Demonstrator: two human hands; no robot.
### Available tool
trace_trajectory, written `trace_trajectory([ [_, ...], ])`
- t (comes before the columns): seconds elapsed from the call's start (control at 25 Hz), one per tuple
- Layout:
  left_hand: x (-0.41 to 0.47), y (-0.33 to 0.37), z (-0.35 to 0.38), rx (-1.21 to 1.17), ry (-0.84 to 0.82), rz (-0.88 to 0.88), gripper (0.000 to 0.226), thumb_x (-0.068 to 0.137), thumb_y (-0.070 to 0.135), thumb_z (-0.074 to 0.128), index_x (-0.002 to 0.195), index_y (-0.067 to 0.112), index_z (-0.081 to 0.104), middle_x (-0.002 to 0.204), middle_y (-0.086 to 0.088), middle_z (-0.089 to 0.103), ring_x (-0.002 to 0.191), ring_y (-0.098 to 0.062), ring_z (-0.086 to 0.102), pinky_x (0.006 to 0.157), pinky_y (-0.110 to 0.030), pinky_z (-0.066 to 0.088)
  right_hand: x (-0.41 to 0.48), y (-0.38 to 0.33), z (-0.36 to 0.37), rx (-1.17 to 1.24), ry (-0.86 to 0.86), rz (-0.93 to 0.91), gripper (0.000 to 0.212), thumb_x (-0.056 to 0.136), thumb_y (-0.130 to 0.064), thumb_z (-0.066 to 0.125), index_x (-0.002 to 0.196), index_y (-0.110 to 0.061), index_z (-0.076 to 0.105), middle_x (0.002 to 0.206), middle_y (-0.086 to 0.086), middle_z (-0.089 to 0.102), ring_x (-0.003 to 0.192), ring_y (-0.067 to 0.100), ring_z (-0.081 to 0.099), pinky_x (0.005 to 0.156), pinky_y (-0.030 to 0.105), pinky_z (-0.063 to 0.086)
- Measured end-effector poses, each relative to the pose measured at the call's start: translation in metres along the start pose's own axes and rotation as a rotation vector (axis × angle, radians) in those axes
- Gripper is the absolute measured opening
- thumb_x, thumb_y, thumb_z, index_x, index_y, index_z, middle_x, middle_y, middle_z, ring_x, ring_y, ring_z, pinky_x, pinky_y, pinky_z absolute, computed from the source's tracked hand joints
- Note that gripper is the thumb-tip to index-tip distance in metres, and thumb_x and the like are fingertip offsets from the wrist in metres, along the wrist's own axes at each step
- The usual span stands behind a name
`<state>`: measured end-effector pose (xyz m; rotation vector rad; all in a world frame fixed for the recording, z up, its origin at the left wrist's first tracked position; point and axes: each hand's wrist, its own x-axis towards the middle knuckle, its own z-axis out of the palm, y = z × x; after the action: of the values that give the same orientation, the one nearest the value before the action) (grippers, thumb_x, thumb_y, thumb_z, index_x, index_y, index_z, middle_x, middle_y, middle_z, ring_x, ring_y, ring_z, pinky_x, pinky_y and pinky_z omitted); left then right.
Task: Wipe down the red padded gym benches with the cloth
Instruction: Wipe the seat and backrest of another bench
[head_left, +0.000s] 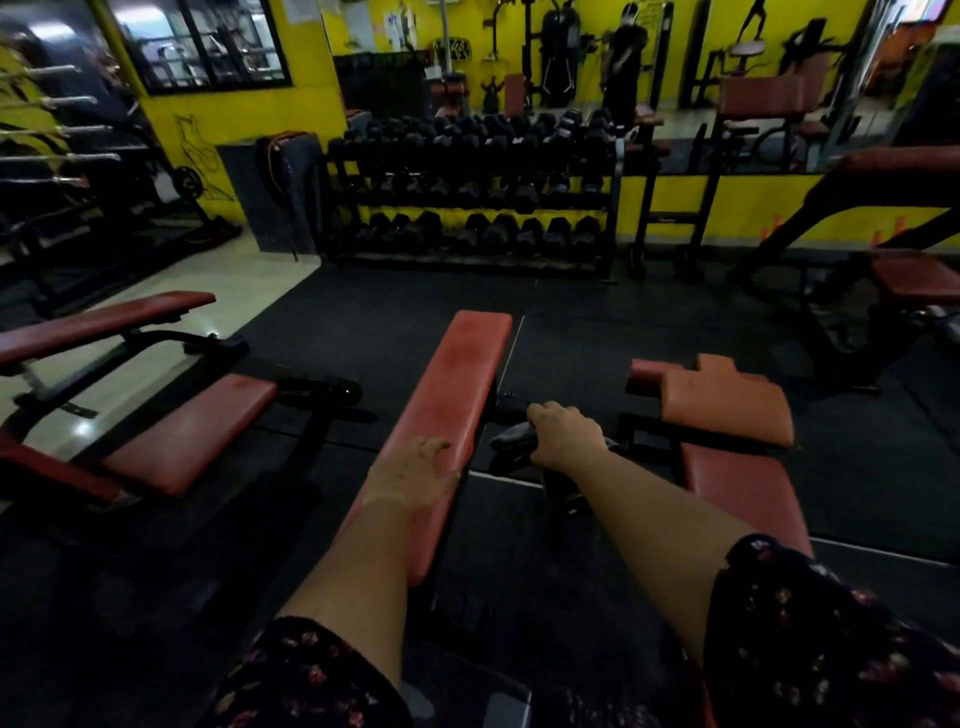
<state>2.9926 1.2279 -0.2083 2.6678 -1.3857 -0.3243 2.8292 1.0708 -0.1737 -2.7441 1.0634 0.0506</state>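
Observation:
A long red padded bench (457, 384) runs away from me in the middle of the view. My left hand (415, 475) rests on its near part with the fingers spread over the pad. To the right of the bench, above the dark floor, my right hand (563, 434) grips a dark cloth (511, 441), which bunches out to the left of the fist and hangs below it. The cloth is beside the pad's right edge and does not touch it. Another red bench (743, 493) with an orange-red seat pad (727, 402) stands at the right.
Two more red benches (192, 431) stand at the left, one raised (104, 319). A rack of black dumbbells (472, 192) lines the yellow wall behind. A black machine frame with a red pad (914, 275) is at the far right. Black rubber mat (597, 322) covers the floor between the benches.

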Motion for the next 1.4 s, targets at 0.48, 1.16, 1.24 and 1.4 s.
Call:
trace_trajectory([
  [0.48,0.052,-0.028,-0.008,0.001,0.039,-0.058,0.058,0.091,0.055,0.053,0.145,0.038,0.040,0.141,0.005,0.049,0.127,-0.020,0.048,0.097,-0.041,0.047,0.066,-0.012,-0.011,-0.027,0.022,-0.068,0.038,0.085,-0.021,0.064,0.119,-0.015,0.049,0.121,0.008,0.051,0.113,0.032,0.051,0.086,0.045,0.045],
  [1.16,0.293,0.033,-0.024,-0.041,0.011,-0.143,0.056,0.092,0.053,0.054,0.143,0.035,0.041,0.141,0.004,0.045,0.126,-0.019,0.048,0.095,-0.040,0.048,0.319,0.097,-0.037,-0.039,-0.056,-0.173,0.039,0.087,-0.020,0.062,0.123,-0.018,0.047,0.126,0.007,0.050,0.116,0.031,0.049,0.089,0.045,0.044],
  [1.24,0.325,0.044,-0.024,-0.036,0.008,-0.156,0.056,0.092,0.053,0.055,0.143,0.035,0.040,0.141,0.005,0.046,0.126,-0.018,0.048,0.095,-0.040,0.048,0.350,0.115,-0.042,-0.046,-0.064,-0.177,0.039,0.087,-0.019,0.062,0.123,-0.017,0.047,0.127,0.007,0.050,0.116,0.031,0.049,0.090,0.045,0.045],
  [1.4,0.370,0.057,-0.012,-0.053,-0.010,-0.176,0.057,0.091,0.053,0.055,0.143,0.033,0.042,0.140,0.002,0.048,0.126,-0.021,0.049,0.098,-0.041,0.048,0.392,0.144,-0.040,-0.066,-0.097,-0.189,0.039,0.087,-0.022,0.061,0.123,-0.015,0.047,0.127,0.008,0.049,0.117,0.031,0.049,0.091,0.046,0.045],
])
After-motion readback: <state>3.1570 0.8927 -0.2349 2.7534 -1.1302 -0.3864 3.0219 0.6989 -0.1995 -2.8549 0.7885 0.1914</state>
